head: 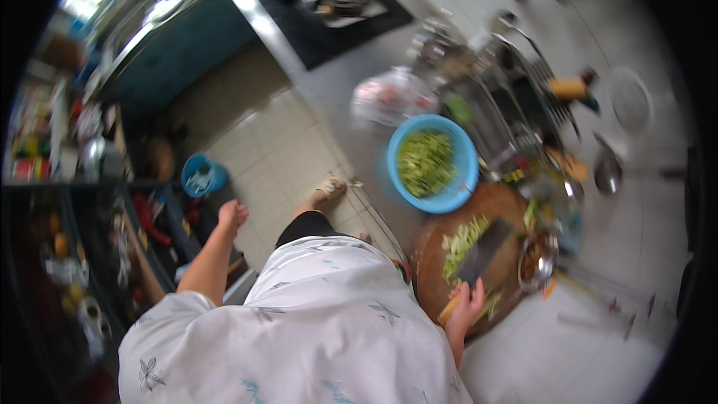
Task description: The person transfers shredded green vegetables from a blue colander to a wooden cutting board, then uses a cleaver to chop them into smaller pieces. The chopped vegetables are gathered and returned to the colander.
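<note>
My right hand (470, 302) grips a cleaver near the joint of its wooden handle (449, 312) and dark wide blade (487, 251). The blade lies over a round wooden chopping board (429, 241), beside a heap of cut pale-green vegetable (461, 244). A few more green pieces (491, 304) lie by the hand. Just beyond the board stands a blue plastic basin (394, 177) holding shredded green vegetable (426, 163). My left hand (233, 215) hangs out to the side over the floor, fingers curled, with nothing visible in it.
A metal bowl (539, 264) sits at the board's right edge. Behind the basin are a plastic bag (392, 95) and a black hob (359, 28). Utensils hang on the tiled wall (611, 292). A blue bin (220, 178) stands on the floor near open dark shelving (112, 235).
</note>
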The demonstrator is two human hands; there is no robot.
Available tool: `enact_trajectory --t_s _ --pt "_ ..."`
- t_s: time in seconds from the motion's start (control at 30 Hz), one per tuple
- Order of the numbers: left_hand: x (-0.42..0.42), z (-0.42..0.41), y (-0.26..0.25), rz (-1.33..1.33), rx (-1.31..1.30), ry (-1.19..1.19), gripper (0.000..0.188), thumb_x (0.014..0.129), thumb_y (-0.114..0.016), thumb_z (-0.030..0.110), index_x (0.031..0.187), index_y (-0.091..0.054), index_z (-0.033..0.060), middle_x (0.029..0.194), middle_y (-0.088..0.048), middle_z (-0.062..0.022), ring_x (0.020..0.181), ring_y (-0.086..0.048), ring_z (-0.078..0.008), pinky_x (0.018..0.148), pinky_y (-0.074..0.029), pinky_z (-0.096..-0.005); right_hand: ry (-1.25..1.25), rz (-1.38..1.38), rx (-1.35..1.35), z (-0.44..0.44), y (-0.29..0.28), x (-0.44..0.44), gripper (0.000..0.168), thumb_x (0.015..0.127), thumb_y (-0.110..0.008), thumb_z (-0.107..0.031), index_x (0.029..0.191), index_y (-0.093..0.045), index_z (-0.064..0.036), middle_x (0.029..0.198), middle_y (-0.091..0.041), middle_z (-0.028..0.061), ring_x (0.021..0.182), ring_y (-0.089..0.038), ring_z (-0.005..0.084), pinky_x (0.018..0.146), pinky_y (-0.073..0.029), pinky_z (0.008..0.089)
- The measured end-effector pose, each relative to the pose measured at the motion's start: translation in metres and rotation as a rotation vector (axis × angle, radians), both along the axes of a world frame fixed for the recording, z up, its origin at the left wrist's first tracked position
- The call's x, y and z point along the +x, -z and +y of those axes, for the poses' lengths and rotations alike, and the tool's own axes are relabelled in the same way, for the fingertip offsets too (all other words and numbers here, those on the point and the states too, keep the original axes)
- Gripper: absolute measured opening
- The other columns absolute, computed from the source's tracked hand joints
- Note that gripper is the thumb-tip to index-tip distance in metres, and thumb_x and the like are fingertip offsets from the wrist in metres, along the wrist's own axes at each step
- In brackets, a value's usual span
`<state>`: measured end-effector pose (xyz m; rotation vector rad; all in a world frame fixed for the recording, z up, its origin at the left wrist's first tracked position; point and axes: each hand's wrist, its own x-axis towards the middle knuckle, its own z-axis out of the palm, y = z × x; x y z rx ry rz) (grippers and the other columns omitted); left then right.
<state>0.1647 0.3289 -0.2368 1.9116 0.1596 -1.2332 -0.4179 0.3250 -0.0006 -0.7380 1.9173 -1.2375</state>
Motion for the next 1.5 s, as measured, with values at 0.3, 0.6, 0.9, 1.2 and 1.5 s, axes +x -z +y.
enact_trajectory --t_s 0.3,0.6,0.9,1.2,1.5 --pt "-0.290 -0.176 -0.163 -0.106 -0.811 1.501 0.018 0.087 -0.050 -0.003 0.103 -0.058 0.0003 0.095 -0.062 -0.0096 0.084 -0.061 -0.0162 0.076 -0.048 -0.0266 0.387 0.251 0.241 0.064 0.009 -0.008 0.040 0.083 -0.060 -0.010 0.121 -0.053 0.001 0.087 -0.063 0.0117 0.066 -0.059 0.0145 0.059 -0.047 0.0288" --pt "-0.451 -0.165 -0.178 -0.426 -1.469 2.066 0.049 0.075 -0.065 0.015 0.122 -0.048 0.0109 0.132 -0.037 -0.0177 0.120 -0.038 -0.0359 0.099 -0.034 -0.0439 0.301 0.673 0.508 0.047 0.031 0.031 0.038 0.084 -0.055 -0.016 0.120 -0.053 -0.005 0.096 -0.058 0.0209 0.088 -0.056 0.0378 0.073 -0.047 0.0451" --pt "-0.511 -0.197 -0.152 -1.029 -1.558 2.305 0.074 0.077 -0.061 0.048 0.137 -0.031 0.0165 0.146 -0.015 -0.0160 0.136 -0.013 -0.0333 0.109 -0.012 -0.0512 0.783 -0.334 -0.199 0.074 0.046 0.075 0.032 0.087 -0.055 -0.010 0.118 -0.052 -0.003 0.062 -0.052 0.0042 0.050 -0.049 0.0108 0.047 -0.041 0.0246" --pt "-0.553 -0.184 -0.154 -1.081 -1.619 2.590 0.073 0.083 -0.045 0.059 0.140 -0.029 0.0160 0.148 -0.014 -0.0134 0.139 -0.008 -0.0271 0.111 -0.004 -0.0495 0.946 -0.753 -0.511 0.050 0.117 0.139 0.025 0.091 -0.049 -0.009 0.116 -0.046 -0.005 0.082 -0.059 0.0097 0.066 -0.058 0.0166 0.063 -0.050 0.0288" --pt "-0.556 -0.171 -0.141 -0.823 -1.549 2.549 0.074 0.083 -0.046 0.058 0.139 -0.030 0.0132 0.144 -0.024 -0.0152 0.135 -0.019 -0.0287 0.110 -0.012 -0.0453 0.873 -0.721 -0.474 -0.012 0.104 0.126 0.031 0.091 -0.048 -0.011 0.120 -0.040 -0.001 0.102 -0.059 0.0172 0.088 -0.063 0.0245 0.077 -0.052 0.0339"
